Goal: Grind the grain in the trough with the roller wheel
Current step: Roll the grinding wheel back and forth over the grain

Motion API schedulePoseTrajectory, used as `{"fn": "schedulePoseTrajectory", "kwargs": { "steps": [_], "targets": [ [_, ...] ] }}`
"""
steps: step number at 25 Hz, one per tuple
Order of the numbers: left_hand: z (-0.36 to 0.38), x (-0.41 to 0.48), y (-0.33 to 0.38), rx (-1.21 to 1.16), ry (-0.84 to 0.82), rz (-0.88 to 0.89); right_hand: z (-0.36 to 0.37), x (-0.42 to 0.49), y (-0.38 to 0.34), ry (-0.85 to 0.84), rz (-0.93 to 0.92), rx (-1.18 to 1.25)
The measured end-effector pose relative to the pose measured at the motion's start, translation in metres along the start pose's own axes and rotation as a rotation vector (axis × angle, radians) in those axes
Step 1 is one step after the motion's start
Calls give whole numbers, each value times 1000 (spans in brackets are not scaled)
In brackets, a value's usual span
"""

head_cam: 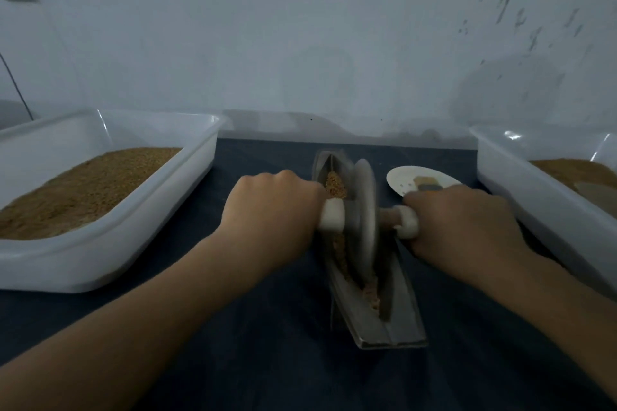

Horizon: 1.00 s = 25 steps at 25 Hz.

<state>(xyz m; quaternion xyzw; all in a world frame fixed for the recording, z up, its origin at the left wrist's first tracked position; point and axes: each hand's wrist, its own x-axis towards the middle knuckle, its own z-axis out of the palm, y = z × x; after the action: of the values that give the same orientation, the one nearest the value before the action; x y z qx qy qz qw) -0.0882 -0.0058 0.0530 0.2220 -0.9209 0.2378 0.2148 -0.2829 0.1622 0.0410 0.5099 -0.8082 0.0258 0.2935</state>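
Observation:
A long grey metal trough [397, 320] runs from near me toward the wall on the dark table. Brown grain [335, 187] lies along its groove, coarse at the far end and finer near me. The grey roller wheel [364, 210] stands upright in the groove around the trough's middle, blurred. My left hand [270, 210] grips the white handle [331, 218] on the wheel's left side. My right hand [464, 223] grips the white handle [408, 222] on the axle's right side.
A white plastic bin [110, 243] holding brown grain stands at the left. Another white bin [521, 183] with brown powder stands at the right edge. A small white dish [405, 178] sits behind my right hand. The wall is close behind.

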Motion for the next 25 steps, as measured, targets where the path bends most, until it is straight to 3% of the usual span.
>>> {"fn": "schedulePoseTrajectory", "kwargs": {
  "steps": [4,7,9,11,13,17,19,22,25],
  "targets": [
    [29,52,-16,-109,-154,-170,10,70,-12,-81,49,15],
    [26,44,-19,-207,-222,-171,-1,74,-7,-137,-17,-10],
    [18,15,-16,-170,-103,-73,-4,42,-4,-85,-51,-2],
    [4,-15,-13,-88,69,53,-9,4,0,82,-112,25],
    [-8,-21,-15,-51,131,95,-11,-15,7,125,-132,106],
    [14,10,-15,-91,-86,-86,1,21,1,63,-36,-22],
    [21,40,-20,-117,-174,-148,8,55,-2,-47,16,45],
    [18,48,-20,-40,-150,-112,18,61,2,-117,83,144],
    [11,25,-15,52,-45,16,22,18,4,8,42,123]
  ]
}}
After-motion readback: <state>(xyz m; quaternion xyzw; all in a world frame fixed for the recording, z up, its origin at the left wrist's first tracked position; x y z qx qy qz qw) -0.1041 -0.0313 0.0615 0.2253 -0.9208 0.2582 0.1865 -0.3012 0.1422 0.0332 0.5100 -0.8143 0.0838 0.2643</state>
